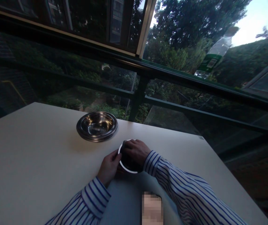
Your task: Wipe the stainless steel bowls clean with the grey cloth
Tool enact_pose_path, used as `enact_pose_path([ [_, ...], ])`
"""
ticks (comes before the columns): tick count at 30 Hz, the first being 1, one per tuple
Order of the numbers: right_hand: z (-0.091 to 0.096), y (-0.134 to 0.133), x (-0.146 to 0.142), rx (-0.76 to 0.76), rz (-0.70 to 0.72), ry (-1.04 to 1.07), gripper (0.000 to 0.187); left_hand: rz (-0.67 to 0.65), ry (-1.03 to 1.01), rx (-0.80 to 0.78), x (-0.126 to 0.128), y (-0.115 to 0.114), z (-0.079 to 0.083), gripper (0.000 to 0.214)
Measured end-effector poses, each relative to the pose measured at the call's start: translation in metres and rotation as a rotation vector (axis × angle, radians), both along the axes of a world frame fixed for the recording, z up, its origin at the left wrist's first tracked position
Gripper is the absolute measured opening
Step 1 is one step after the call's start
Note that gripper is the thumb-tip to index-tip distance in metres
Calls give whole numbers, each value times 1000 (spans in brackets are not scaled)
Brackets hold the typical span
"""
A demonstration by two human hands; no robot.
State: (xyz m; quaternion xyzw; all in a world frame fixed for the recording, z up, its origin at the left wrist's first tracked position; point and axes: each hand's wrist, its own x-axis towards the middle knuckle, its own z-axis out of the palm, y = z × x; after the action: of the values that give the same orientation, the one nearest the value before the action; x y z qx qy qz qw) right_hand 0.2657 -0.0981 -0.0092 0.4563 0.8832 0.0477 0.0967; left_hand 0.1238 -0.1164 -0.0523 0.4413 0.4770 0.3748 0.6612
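A round metal bowl (129,168) with a bright rim and a dark inside is tilted up above the near part of the table. My left hand (109,165) is closed on its left rim, thumb over the edge. Inside the bowl, my right hand (137,152) reaches in from the right with its fingers bent against the inner wall. A dark greyish patch shows by those fingertips; what they hold, if anything, I cannot make out. Just beyond my hands, to the left, stands a stack of shiny steel bowls (97,137).
The white table (42,156) ends at a dark railing (171,107) with glass panels and trees behind. On the railing's ledge at upper right stands a plastic bottle (211,61) with a green label. A pixelated patch covers something at the bottom.
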Motion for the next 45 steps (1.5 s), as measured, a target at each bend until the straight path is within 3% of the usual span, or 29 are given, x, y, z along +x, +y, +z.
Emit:
enact_pose_path([
  [8, 9, -10, 22, -8, -255, -95, 17, 11, 2, 0, 2, 0, -3, 42],
  [11, 10, -11, 22, -47, -234, -102, 18, -2, -13, 8, 3, -1, -3, 41],
  [17, 13, -1, 4, -92, -49, -77, 24, -18, 8, 4, 3, 0, -1, 40],
  [22, 16, -2, 7, -136, -161, -100, 22, -4, 18, 26, 3, 0, -2, 40],
  [26, 17, -9, 15, -286, -242, -87, 16, 1, 39, 43, 4, -2, -2, 39],
  [30, 8, -13, 15, -423, -235, 14, 13, -15, 49, 52, 5, -3, -3, 39],
  [34, -6, -13, 9, -467, -226, 217, 12, -31, 39, 67, 4, -3, -6, 38],
  [37, -13, -12, 2, -394, -287, 401, 19, -38, 68, 83, 3, -2, -8, 39],
  [42, -24, -5, -4, -176, -538, 596, 26, -74, -18, 229, 2, 1, -8, 31],
  [45, -29, -3, -4, -182, -550, 663, 26, -48, -25, 187, 2, 0, -7, 31],
])
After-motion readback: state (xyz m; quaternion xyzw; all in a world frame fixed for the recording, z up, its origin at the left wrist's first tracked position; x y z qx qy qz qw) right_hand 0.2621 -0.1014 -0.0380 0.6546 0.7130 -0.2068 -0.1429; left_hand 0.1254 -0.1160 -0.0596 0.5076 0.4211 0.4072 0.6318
